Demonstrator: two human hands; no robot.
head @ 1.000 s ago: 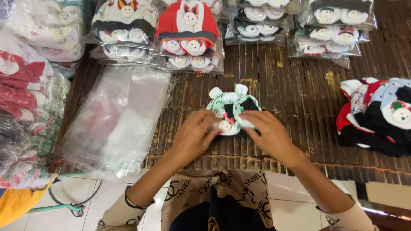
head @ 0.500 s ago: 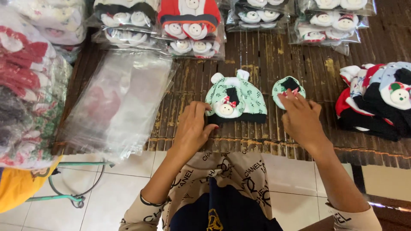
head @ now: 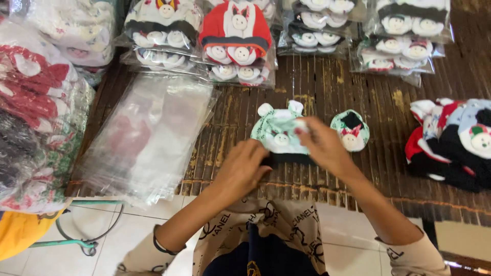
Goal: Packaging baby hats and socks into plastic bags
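Both your left hand (head: 244,166) and right hand (head: 322,145) grip a mint baby hat (head: 279,134) on the slatted bamboo table (head: 332,87), above white floor tiles (head: 117,240).

The hat (head: 279,134) is pale mint green with small dark print, 2 white ears, a white round face patch and a black band; the small piece (head: 350,130) beside it has the same mint print with a black and red centre. Bagged hat packs (head: 236,43) show red, black and white with white face patches; the loose pile (head: 452,143) mixes red, black, white and light blue. The slatted table (head: 327,87) is dark brown with worn yellowish spots; the bag stack (head: 148,133) is clear.
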